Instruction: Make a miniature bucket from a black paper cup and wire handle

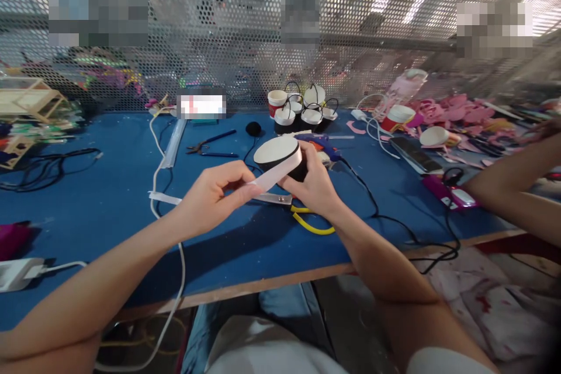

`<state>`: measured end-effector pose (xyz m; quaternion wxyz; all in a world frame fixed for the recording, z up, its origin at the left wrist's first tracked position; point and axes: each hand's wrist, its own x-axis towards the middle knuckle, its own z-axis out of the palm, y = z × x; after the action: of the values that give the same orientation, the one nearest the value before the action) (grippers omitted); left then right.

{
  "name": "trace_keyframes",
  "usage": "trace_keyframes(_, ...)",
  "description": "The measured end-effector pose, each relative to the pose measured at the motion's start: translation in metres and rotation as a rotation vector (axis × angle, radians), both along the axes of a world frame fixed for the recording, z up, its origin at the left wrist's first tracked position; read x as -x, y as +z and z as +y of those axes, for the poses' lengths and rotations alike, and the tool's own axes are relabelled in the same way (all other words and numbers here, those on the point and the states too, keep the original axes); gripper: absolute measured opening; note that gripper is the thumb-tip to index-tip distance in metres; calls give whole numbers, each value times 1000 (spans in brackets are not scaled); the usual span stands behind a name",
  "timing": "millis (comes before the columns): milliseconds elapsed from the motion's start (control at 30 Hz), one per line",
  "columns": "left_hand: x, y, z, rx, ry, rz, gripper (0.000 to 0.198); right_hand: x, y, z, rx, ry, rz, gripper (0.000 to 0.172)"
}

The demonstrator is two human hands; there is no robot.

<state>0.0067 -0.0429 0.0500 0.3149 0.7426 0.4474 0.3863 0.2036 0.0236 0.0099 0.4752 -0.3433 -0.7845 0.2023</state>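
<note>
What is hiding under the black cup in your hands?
Scissors lie on the blue table below the black cup. Their yellow handles and one blade show; the right hand covers the middle. The left hand pinches a pale strip.

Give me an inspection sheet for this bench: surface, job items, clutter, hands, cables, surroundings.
Surface: blue table with a wooden front edge.
Job's things: black cup with a white top; pale strip leads off its rim.
Clutter: pliers, glue gun, scissors, handled cups, phone, pink cutouts.
Hands: left hand pinches the strip's free end; right hand grips the cup.
Cables: white cable crosses the table and drops off the front edge; black cable at right.
Surroundings: perforated screen behind; another person's arm at right.
</note>
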Motion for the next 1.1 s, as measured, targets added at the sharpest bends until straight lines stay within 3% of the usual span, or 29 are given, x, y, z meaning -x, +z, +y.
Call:
trace_keyframes(200,11,2,4,-129,34,112,19,3,4,-8,50,16,-5,53)
trace_keyframes(667,6,-13,9,-81,100,-72,22,11,-12,-7,288,152,236,61)
trace_keyframes(800,8,-10,8,14,75,-83,29,11,-17,-5,405,242,295,62)
trace_keyframes(1100,18,-2,6,-36,-100,-26,25,3,-14,-10,744,569,369,73)
